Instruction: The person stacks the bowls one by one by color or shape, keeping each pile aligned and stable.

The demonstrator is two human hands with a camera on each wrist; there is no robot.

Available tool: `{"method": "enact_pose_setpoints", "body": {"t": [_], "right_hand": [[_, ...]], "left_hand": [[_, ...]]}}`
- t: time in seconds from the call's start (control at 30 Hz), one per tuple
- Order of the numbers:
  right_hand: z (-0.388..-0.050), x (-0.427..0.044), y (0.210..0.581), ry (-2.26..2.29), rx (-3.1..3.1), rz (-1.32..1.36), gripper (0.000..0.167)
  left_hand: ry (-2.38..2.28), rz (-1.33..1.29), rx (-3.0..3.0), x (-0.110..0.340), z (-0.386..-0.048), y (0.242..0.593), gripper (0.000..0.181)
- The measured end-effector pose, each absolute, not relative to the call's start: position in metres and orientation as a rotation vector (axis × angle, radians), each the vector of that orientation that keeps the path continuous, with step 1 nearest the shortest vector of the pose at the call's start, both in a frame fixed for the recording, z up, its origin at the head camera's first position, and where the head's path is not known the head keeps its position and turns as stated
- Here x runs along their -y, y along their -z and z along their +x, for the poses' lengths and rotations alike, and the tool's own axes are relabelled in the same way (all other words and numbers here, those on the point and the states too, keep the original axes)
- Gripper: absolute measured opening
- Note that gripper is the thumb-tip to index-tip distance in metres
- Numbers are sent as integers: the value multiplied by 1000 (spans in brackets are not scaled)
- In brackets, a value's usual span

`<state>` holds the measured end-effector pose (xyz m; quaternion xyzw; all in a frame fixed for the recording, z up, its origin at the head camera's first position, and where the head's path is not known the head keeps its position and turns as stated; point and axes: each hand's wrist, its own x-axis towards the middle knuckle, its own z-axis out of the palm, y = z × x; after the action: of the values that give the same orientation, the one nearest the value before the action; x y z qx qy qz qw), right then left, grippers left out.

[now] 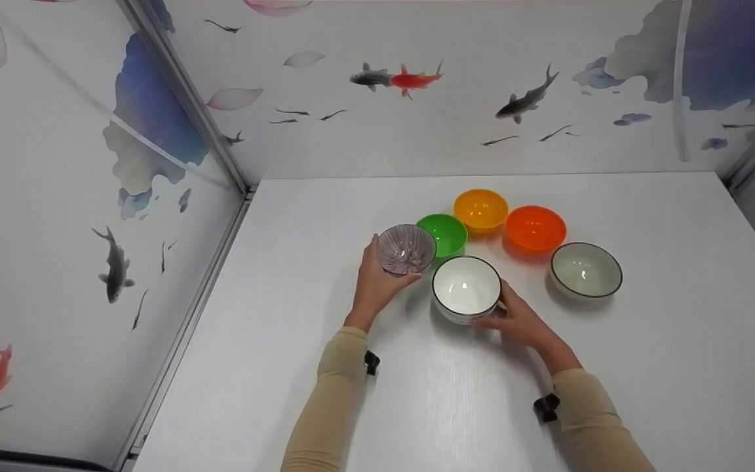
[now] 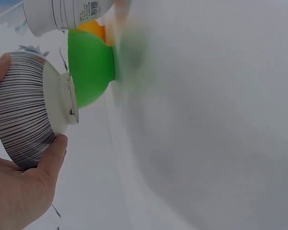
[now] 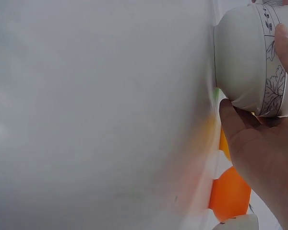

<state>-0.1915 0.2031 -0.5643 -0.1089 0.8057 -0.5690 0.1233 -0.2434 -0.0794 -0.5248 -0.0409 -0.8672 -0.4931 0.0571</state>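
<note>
My left hand [image 1: 379,285] holds a striped bowl [image 1: 407,248] by its side, thumb at the near edge. In the left wrist view, dark thin lines run round this bowl's outside, and its pale foot is raised off the table. A green bowl [image 1: 444,235] stands just behind it. My right hand [image 1: 523,321] grips a white bowl [image 1: 466,286] with a dark rim from its right side. Leaf drawings [image 3: 274,88] band its outer wall in the right wrist view. Whether its base touches the table I cannot tell.
Behind the hands stand a yellow bowl [image 1: 480,210] and an orange bowl [image 1: 535,228]. Further right is a pale grey-green bowl [image 1: 586,270] with a dark rim. Painted panels, one with a fish [image 1: 115,265], rise at the left and back of the white table [image 1: 446,406].
</note>
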Motion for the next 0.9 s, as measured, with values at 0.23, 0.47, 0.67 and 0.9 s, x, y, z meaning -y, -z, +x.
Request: {"method": "enact_pose_setpoints", "body": {"t": [0.23, 0.47, 0.67, 0.9], "right_hand": [[-191, -203, 565, 1669, -2344, -326, 109], [-192, -203, 565, 1663, -2345, -316, 108], [-191, -203, 564, 1651, -2350, -306, 109], [-191, -203, 565, 1662, -2343, -306, 108]], "left_hand": [[1478, -149, 2661, 76, -240, 518, 116], [1462, -167, 2672, 72, -239, 512, 115], [1489, -175, 2671, 68, -237, 508, 114], [1523, -208, 2657, 64, -235, 505, 112]]}}
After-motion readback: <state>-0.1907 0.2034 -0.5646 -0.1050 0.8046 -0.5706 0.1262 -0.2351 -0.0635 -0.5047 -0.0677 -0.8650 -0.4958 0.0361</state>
